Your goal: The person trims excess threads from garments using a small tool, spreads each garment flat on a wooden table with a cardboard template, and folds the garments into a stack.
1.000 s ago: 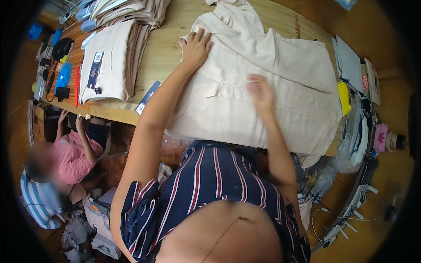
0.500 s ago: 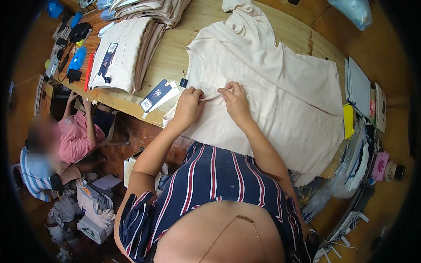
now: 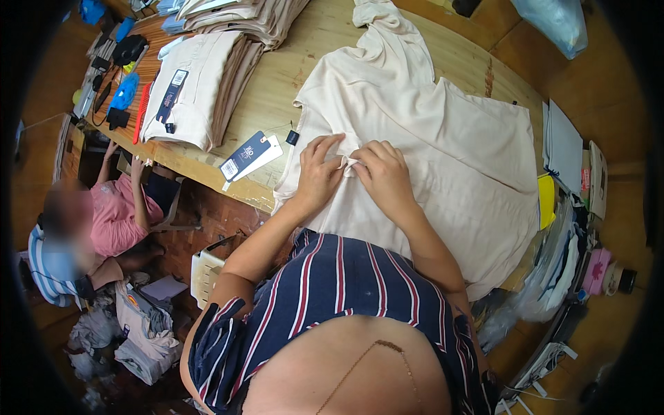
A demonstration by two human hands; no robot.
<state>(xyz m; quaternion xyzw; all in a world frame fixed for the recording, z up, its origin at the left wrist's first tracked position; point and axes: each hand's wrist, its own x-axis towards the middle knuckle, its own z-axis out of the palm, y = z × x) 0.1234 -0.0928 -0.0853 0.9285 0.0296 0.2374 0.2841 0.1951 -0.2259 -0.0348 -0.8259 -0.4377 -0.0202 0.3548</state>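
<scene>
A cream garment (image 3: 456, 159) lies spread over the wooden table in front of me, one long part of it trailing toward the far side. My left hand (image 3: 320, 173) pinches a fold of its front. Right beside it, my right hand (image 3: 380, 169) grips the same bunched fabric, fingertips close to those of the left. A dark blue hang tag (image 3: 245, 156) with a white tag (image 3: 266, 160) under it lies on the table at the garment's left edge, strung to a small dark label (image 3: 292, 137). What sits inside the pinched fold is hidden by my fingers.
Folded cream garments (image 3: 197, 90) are stacked at the left, with another pile (image 3: 242, 21) behind. A red comb-like item (image 3: 143, 111) lies beside them. Two people sit low at the left, one in a pink shirt (image 3: 119, 220). Plastic-wrapped goods (image 3: 553, 277) line the right side.
Both hands have shifted right and slightly nearer, and have come together on a bunched fold. The cloth near the neckline has been gathered along with them.
</scene>
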